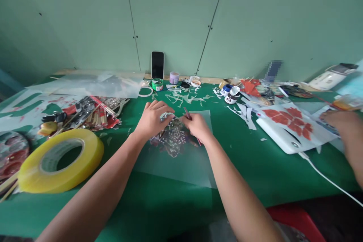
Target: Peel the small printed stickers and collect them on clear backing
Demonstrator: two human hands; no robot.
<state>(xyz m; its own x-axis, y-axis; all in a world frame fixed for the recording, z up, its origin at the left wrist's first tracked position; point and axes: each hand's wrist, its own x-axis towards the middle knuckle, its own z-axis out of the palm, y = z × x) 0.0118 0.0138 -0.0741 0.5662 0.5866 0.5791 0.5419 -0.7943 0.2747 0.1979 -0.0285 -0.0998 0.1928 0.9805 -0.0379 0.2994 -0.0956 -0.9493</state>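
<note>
A patterned cut-out sheet [172, 140] lies under a clear film [181, 162] on the green table [159, 204]. My left hand [153, 118] rests on its upper left edge, fingers curled and pressing a small pale scrap of it. My right hand [197, 126] is closed round a thin dark pen-like tool [187, 113], whose tip points at the top of the sheet. Both hands almost touch above the sheet.
A big yellow tape roll [61, 160] lies at the left beside sticks and pliers [93, 111]. A phone [157, 64] leans on the wall behind small jars and white paper scraps [184, 98]. A white device with red cut-outs [289, 126] and another person's hand [344, 123] are at right.
</note>
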